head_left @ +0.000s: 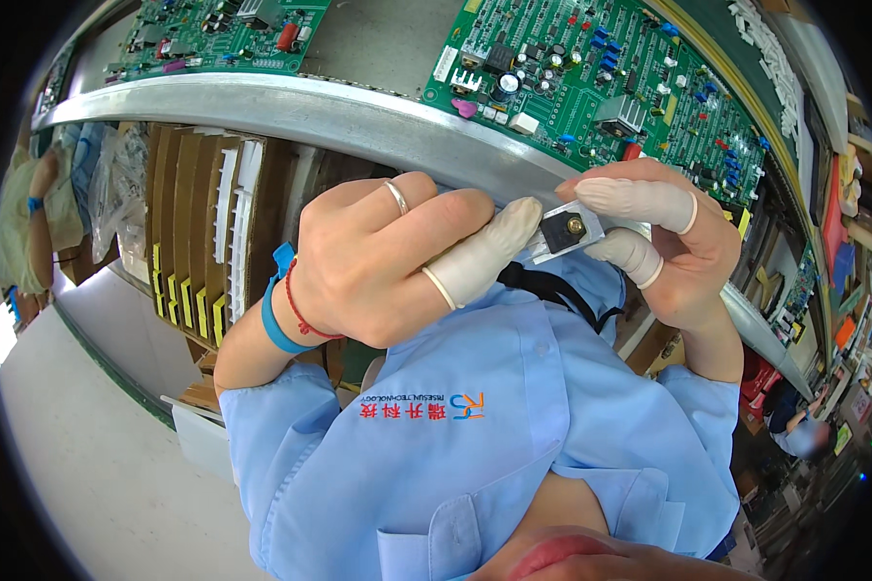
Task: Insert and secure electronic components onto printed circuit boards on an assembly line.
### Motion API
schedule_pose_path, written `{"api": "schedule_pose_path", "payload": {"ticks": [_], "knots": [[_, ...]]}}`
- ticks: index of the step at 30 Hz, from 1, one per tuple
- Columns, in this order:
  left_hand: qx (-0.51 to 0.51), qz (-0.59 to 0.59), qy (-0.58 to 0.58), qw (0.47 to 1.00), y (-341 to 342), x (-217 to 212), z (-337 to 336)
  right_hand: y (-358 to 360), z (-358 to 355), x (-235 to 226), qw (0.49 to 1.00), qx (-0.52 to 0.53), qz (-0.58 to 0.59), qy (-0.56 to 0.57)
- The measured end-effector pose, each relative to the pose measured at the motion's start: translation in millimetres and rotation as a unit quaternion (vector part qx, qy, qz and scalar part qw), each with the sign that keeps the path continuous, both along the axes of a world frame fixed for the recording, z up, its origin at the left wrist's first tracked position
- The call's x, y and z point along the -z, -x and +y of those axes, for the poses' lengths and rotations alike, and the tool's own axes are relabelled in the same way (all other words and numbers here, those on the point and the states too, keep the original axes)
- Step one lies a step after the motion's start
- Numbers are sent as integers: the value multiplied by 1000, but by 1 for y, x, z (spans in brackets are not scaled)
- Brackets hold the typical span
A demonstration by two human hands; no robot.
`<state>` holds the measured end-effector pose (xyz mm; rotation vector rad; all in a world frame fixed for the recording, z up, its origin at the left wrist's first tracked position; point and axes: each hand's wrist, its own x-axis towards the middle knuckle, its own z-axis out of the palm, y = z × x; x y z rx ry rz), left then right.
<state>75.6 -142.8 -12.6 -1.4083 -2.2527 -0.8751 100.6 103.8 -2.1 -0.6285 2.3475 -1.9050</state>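
A small silver metal heat sink with a black component screwed to it [562,229] is held in front of my chest, a brass-coloured screw head showing. From the left, my left hand [383,257] grips its edge, white finger cot against the metal and the other fingers curled. My right hand [688,252] pinches the opposite edge between thumb and forefinger, both in white finger cots. The underside of the piece and some left fingertips are hidden. A blue strap and a red cord circle my left wrist.
Just beyond my hands runs a metal rail [262,102]. Green circuit boards, one on the right [591,73] and one on the left [218,39], lie past it. Cardboard dividers [189,213] stand at left. Another person's arm [44,213] shows at far left.
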Motion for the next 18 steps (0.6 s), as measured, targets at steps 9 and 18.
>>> {"api": "schedule_pose_path", "payload": {"ticks": [9,18], "knots": [[-47,-123,-56,990,3,7,4,2,5,-2,998,-18,41,-52],[-63,-455,-187,869,5,2,-10,24,2,-4,929,53,285,-229]]}}
